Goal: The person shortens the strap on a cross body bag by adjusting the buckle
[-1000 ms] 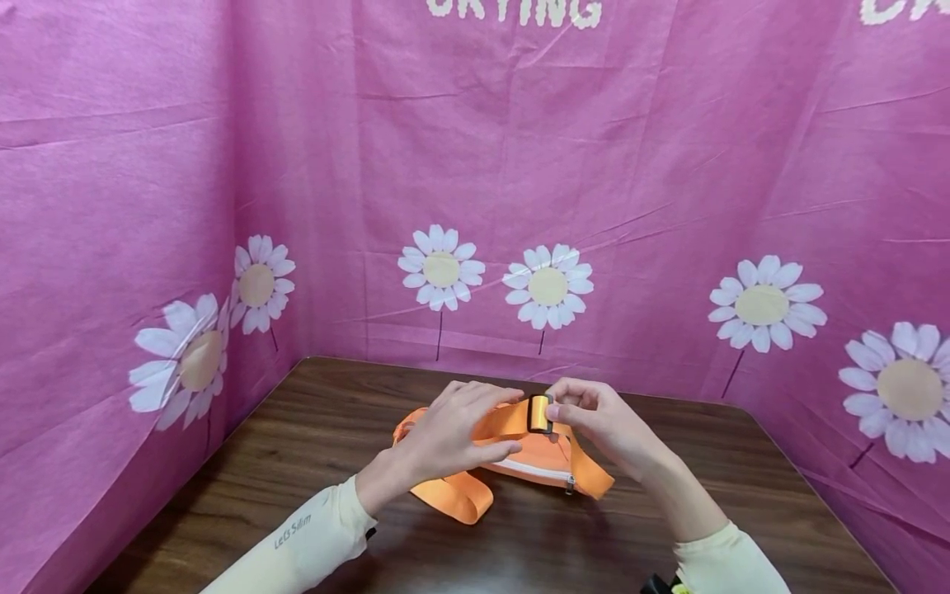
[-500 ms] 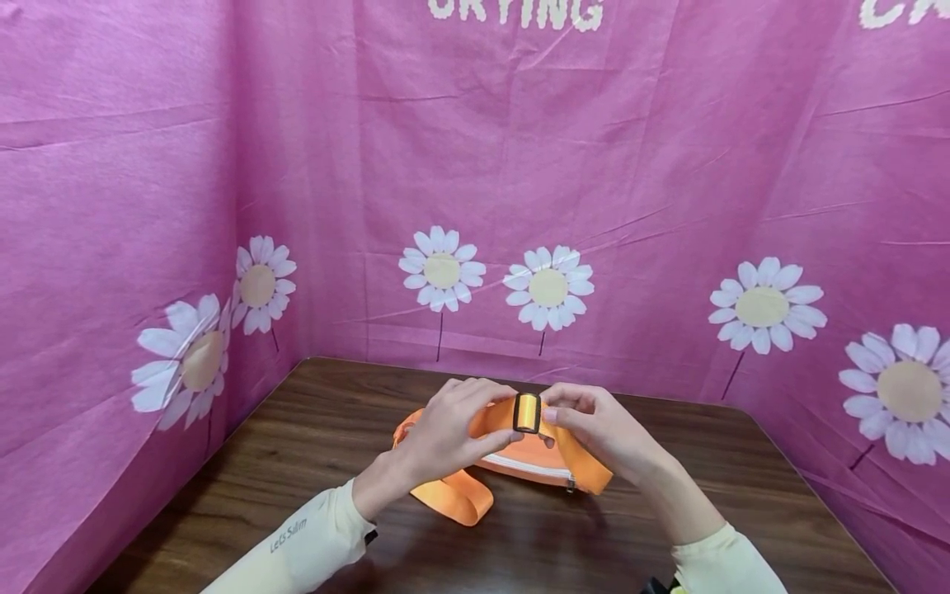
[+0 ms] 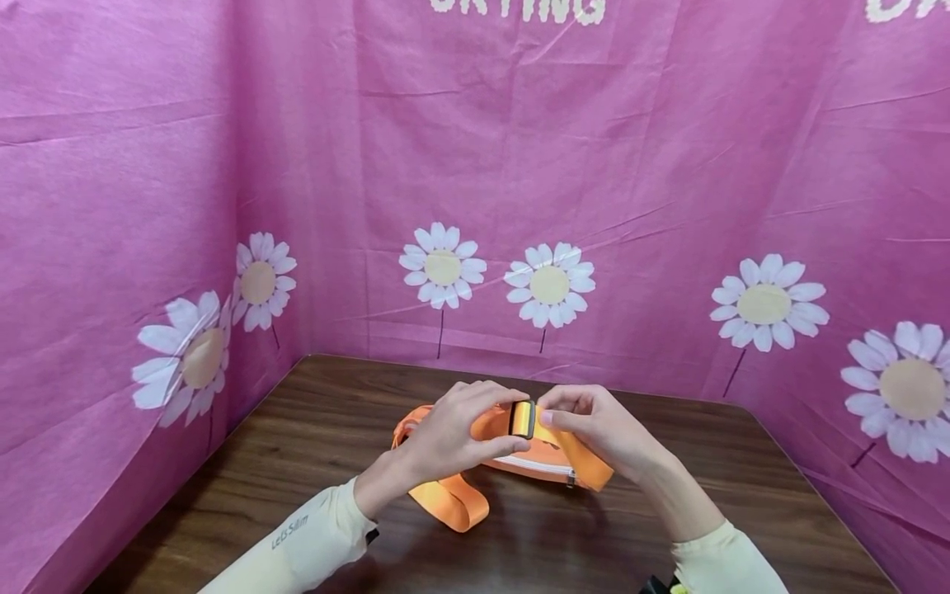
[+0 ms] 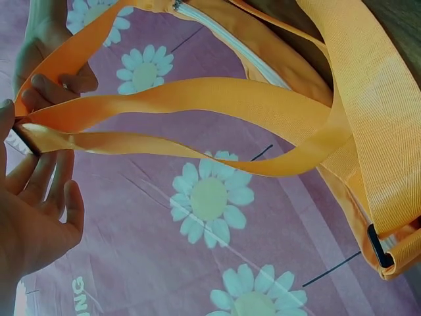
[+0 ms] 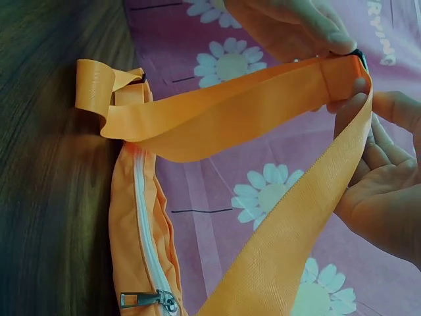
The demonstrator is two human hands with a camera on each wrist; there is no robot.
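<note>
An orange waist bag [image 3: 552, 455] with a white zipper [image 5: 146, 217] lies on the table, its wide orange strap [image 5: 223, 112] lifted above it. On the strap sits a black slider buckle [image 3: 523, 419]. My left hand [image 3: 454, 431] pinches this buckle by its top and bottom edges, between fingers and thumb. Just to the right of it, my right hand [image 3: 610, 431] pinches the strap between thumb and curled fingers. In the left wrist view, the strap runs as long bands from the hands back to the bag. Part of the bag is hidden behind the left hand.
A loop of loose strap [image 3: 456, 503] rests on the brown wooden table [image 3: 356, 388] in front of the bag. Another black buckle [image 4: 380, 247] shows near the bag in the left wrist view. A pink curtain [image 3: 512, 165] with daisies surrounds the table.
The buckle has moved left, away from the right fingertips and between the left thumb and fingers, which now hold it. The right hand keeps its pinch on the strap.
</note>
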